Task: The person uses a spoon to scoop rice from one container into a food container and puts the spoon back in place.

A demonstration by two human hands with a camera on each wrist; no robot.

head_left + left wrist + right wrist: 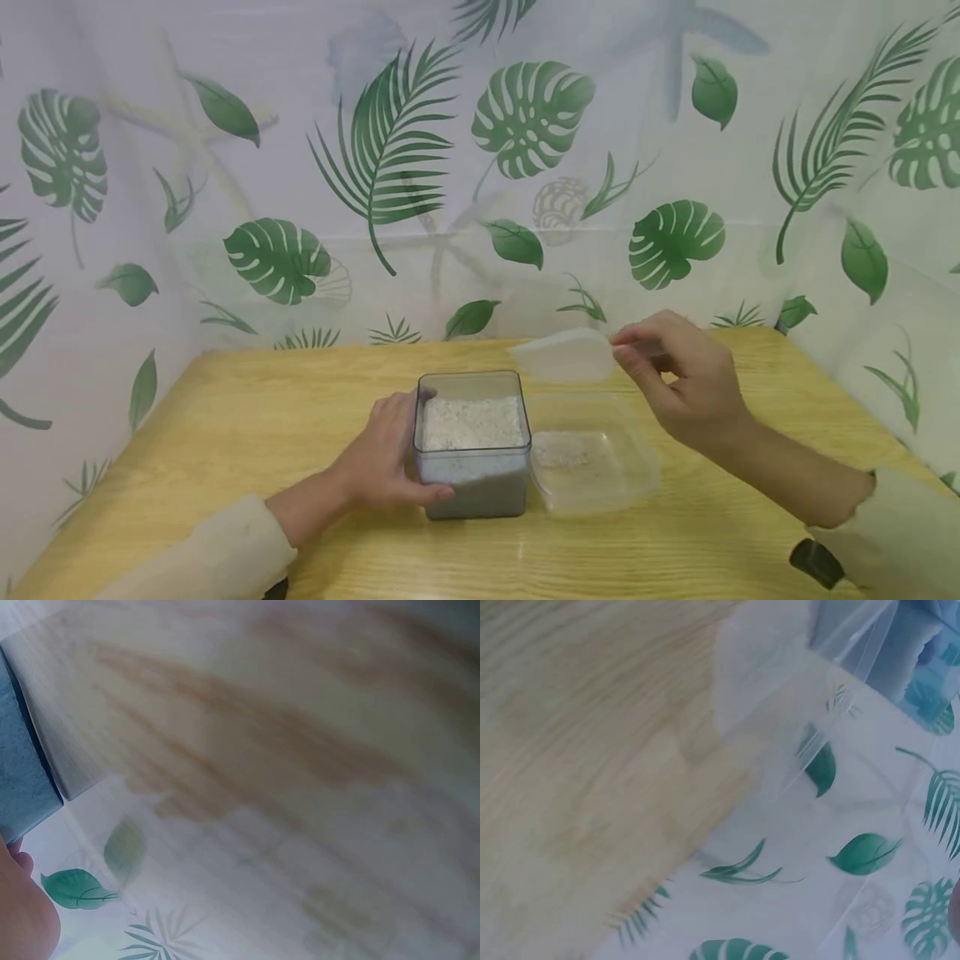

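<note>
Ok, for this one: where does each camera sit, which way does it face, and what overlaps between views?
Head: above and behind, facing forward and down at the wooden table; both forearms show, left hand gripping the square container, right hand pinching the translucent scoop above the shallow tray.
Left wrist: beside the container's wall, facing across the table; only a bit of the hand shows.
Right wrist: faces the table edge and leaf-print curtain; the scoop shows blurred.
Shared: table and curtain appear in all three.

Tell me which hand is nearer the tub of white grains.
Left. The left hand grips the tub by its side; the right hand is up to its right, holding a scoop.
</note>
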